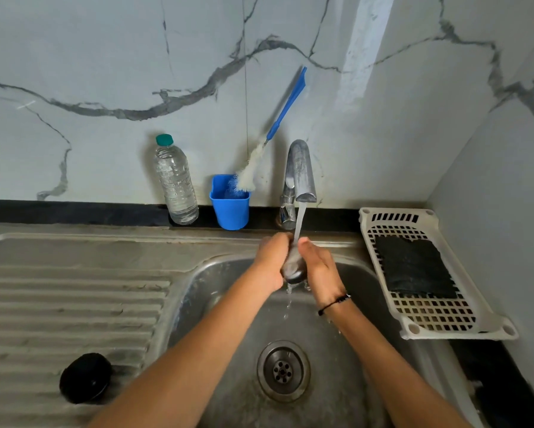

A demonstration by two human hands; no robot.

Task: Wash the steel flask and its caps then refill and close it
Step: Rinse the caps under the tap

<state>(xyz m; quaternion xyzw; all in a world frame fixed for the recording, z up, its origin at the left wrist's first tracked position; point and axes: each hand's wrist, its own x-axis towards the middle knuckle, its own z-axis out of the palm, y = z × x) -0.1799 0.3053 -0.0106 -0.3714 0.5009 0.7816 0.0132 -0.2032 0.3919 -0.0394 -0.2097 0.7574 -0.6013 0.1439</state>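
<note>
1. Both hands meet under the running tap, over the sink basin. The left hand and the right hand curl around a small dark object, probably one of the flask's caps, though the fingers hide most of it.
2. The stream lands between the thumbs and runs off the lower face of the object, so the rinse seems to reach it. Turning the piece in the stream would let water reach the hidden side and any thread or groove.
3. A firm grip from both sides looks wise; a wet cap can slip towards the drain directly below.
4. A second round black cap lies on the ribbed drainboard, well apart from the hands. The steel flask itself cannot be seen.
5. Room is open to the left across the drainboard. To the right, the white basket holding a dark scrub pad sits near the right wrist.
6. Behind the tap, a blue cup holding the bottle brush, and a plastic water bottle, stand against the wall.
</note>
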